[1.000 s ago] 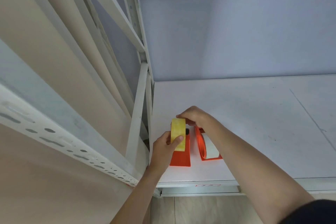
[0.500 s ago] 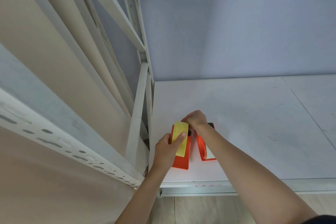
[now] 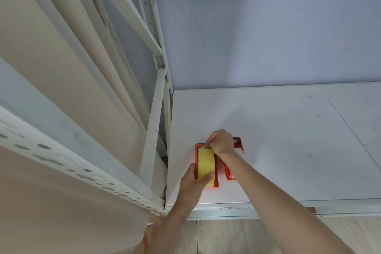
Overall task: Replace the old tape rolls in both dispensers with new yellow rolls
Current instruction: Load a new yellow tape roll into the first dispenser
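Near the shelf's (image 3: pixel 268 130) front-left corner, the left hand (image 3: pixel 192 183) clamps the yellow roll (image 3: pixel 205 164) steady in a dispenser (image 3: pixel 212 185) while the right hand (image 3: pixel 221 142) pinches its tape end, seemingly to thread it.

- Your plain yellow tape roll (image 3: pixel 205 164) sits in an orange plastic dispenser (image 3: pixel 214 183).
- Second orange dispenser (image 3: pixel 237 146), black-tipped.
- White shelf board (image 3: pixel 288 140); pale lilac wall (image 3: pixel 268 37).
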